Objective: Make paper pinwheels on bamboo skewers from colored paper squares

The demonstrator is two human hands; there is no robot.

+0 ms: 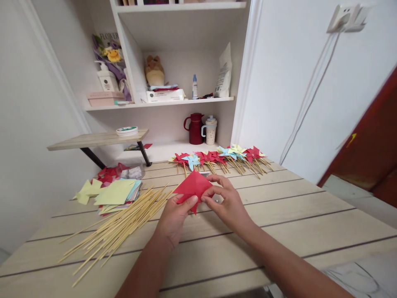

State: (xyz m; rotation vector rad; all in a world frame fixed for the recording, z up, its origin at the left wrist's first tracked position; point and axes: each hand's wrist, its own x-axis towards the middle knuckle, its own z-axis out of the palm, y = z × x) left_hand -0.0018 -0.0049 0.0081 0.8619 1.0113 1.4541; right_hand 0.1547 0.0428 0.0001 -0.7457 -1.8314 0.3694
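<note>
- Left hand [173,215] and right hand [225,198] pinch a folded red paper [192,188] between fingertips, held just above the wooden table [279,215].
- Bamboo sticks [118,225] lie nearby, left.

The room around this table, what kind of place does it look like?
Probably a room in a home, used for craft work. White built-in shelves hold a plush toy and a red jug, and the wooden table carries finished paper pinwheels, bamboo sticks and stacked coloured paper.
</note>
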